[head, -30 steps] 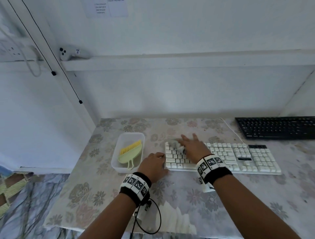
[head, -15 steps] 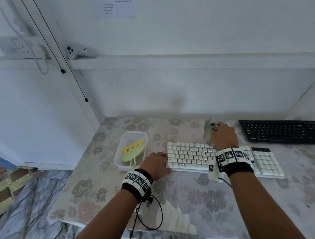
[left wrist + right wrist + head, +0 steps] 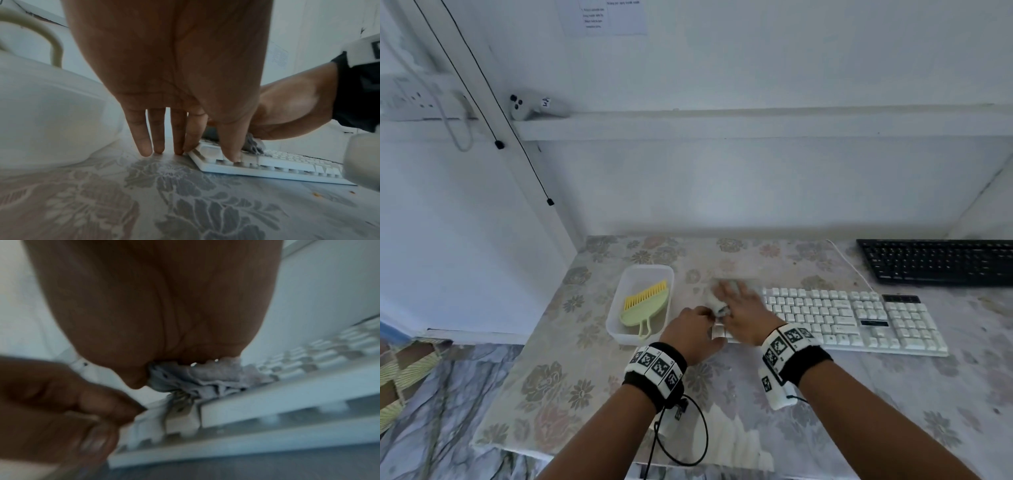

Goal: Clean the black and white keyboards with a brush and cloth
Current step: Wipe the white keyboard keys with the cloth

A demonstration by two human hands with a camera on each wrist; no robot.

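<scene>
The white keyboard (image 3: 842, 318) lies across the middle of the table, and the black keyboard (image 3: 935, 262) is at the far right. My right hand (image 3: 739, 306) is arched over a bunched grey cloth (image 3: 717, 303) on the white keyboard's left end, with the thumb against the cloth (image 3: 209, 378). My left hand (image 3: 695, 329) is at that same end. Its straight fingers (image 3: 144, 146) touch the table and its thumb rests on the white keyboard (image 3: 267, 162) front corner. The green brush (image 3: 643, 301) with yellow bristles lies in the tray.
A clear plastic tray (image 3: 619, 334) stands just left of my left hand. A floral cloth covers the table (image 3: 571, 377). The white keyboard's cable (image 3: 849, 263) runs back toward the wall. A wall and a ledge close off the far side.
My right hand has swept the cloth from the white keyboard's upper middle back to its left end. My left hand has stayed at the keyboard's left corner.
</scene>
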